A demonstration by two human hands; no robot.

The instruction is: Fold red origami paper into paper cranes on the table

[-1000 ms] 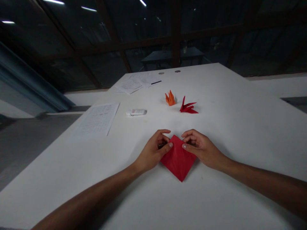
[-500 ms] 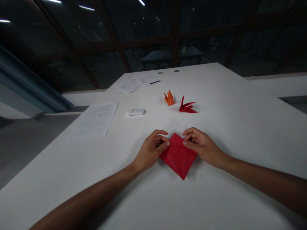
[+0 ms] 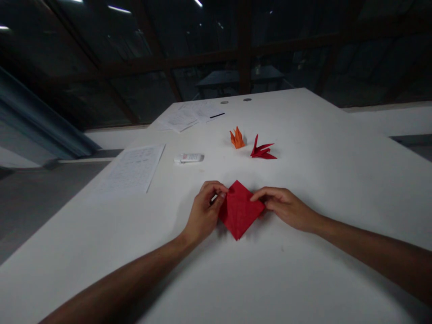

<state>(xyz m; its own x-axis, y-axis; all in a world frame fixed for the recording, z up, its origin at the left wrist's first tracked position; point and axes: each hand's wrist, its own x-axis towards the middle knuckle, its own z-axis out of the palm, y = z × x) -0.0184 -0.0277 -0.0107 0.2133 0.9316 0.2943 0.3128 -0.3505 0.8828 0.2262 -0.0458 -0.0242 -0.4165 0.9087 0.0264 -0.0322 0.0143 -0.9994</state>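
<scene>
A folded red paper square [image 3: 239, 211] lies diamond-wise on the white table [image 3: 337, 171], slightly lifted. My left hand [image 3: 204, 213] pinches its left edge with thumb and fingers. My right hand [image 3: 286, 208] grips its right corner. Both hands hold the paper between them, close to the table surface.
Behind the hands stand a finished orange origami piece [image 3: 237, 138] and a red origami piece [image 3: 261, 150]. A white glue tube [image 3: 189, 157] lies to the left, beside a printed sheet [image 3: 133, 168]. More papers [image 3: 192, 116] rest at the far edge.
The red paper has shifted left and away from me and turned a little. My left hand curled tighter on its edge; my right hand slid onto the right corner.
</scene>
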